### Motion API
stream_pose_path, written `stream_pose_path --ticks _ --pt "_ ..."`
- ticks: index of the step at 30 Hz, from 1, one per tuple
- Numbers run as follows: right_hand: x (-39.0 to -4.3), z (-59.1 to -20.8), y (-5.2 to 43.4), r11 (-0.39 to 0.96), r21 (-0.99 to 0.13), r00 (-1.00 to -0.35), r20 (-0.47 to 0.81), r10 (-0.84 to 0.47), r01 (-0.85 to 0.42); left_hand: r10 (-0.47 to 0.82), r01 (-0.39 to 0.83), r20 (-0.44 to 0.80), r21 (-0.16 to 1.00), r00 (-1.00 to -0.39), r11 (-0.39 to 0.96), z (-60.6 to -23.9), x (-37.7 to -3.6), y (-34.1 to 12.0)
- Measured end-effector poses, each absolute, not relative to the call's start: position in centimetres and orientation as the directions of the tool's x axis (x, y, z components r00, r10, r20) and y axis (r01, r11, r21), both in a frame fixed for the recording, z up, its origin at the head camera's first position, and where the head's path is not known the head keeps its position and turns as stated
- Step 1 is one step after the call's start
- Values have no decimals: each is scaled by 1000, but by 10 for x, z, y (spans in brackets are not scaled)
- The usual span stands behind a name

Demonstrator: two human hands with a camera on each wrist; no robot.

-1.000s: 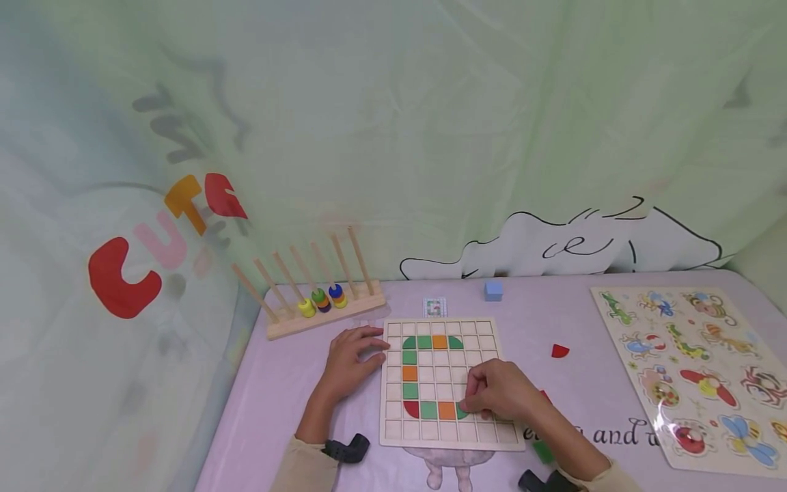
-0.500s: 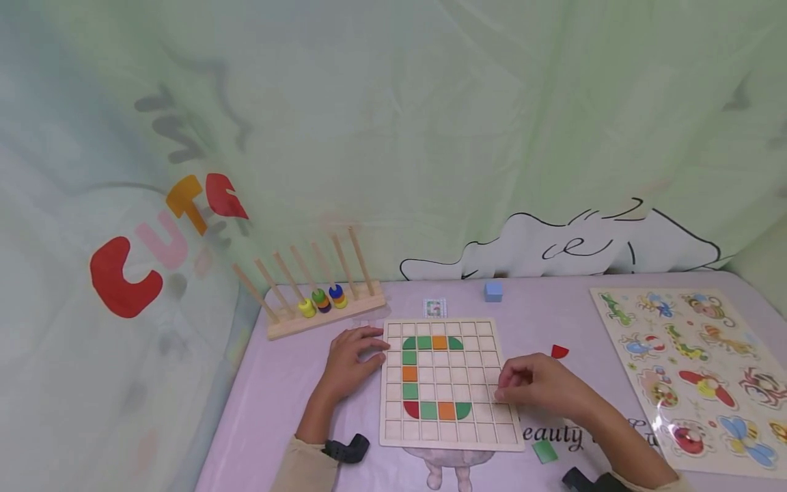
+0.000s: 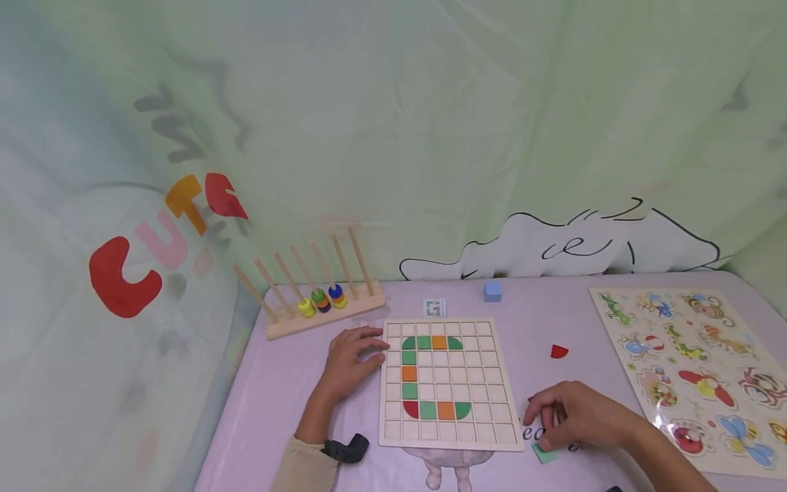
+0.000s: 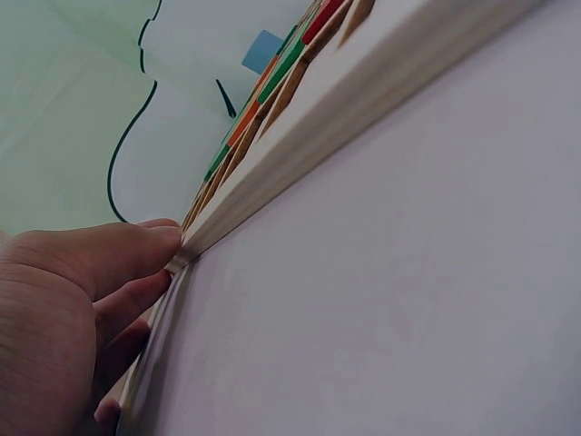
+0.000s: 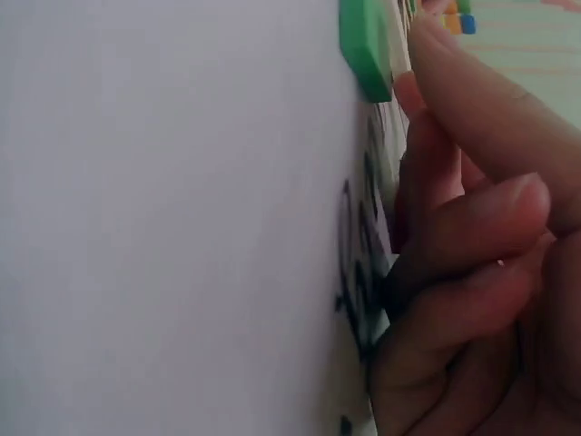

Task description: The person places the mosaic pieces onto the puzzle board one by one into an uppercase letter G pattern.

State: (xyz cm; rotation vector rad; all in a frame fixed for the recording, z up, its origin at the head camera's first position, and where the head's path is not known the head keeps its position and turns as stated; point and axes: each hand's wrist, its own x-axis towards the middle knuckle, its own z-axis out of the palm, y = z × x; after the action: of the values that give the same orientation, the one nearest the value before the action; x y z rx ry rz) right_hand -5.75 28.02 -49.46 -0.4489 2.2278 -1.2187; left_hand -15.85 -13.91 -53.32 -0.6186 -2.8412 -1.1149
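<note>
In the head view a wooden grid board (image 3: 486,437) lies on the table, with green, orange and red tiles forming a C shape. My left hand (image 3: 354,361) rests at its left edge, fingers extended; the left wrist view has the thumb and fingertips (image 4: 163,236) touching the board's corner. My right hand (image 3: 574,417) is right of the board, fingers loosely bent, thumb over a green square tile (image 3: 544,454). In the right wrist view that green tile (image 5: 366,50) lies beside the thumb tip. A bit of red shows by the right fingertips, mostly hidden.
A red quarter-round tile (image 3: 559,351) lies beyond the right hand. Behind the board are a small pattern card (image 3: 434,307) and a blue cube (image 3: 492,292). A peg stand with rings (image 3: 363,302) stands back left; an animal puzzle board (image 3: 670,369) lies at right.
My right hand has left the green corner tile in the board's lower row and moved right and toward the person, to the loose green tile. My left hand has stayed put.
</note>
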Motion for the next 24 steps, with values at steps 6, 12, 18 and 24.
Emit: stream_pose_path --ticks 6,12,18,24 --pt "-57 -498 281 519 -855 -794 -305 -526 -16 350 372 172 656 -921 657 -532 -158 -139" --pt "-62 -497 282 596 -802 -870 -318 -376 36 351 373 173 657 -920 655 -534 -159 -139" --pt "-66 -499 285 635 -768 -901 -332 -280 86 346 362 159 653 -925 665 -535 -160 -140" --pt "-65 -499 284 640 -759 -895 -359 -265 115 343 376 184 648 -921 662 -538 -161 -140"
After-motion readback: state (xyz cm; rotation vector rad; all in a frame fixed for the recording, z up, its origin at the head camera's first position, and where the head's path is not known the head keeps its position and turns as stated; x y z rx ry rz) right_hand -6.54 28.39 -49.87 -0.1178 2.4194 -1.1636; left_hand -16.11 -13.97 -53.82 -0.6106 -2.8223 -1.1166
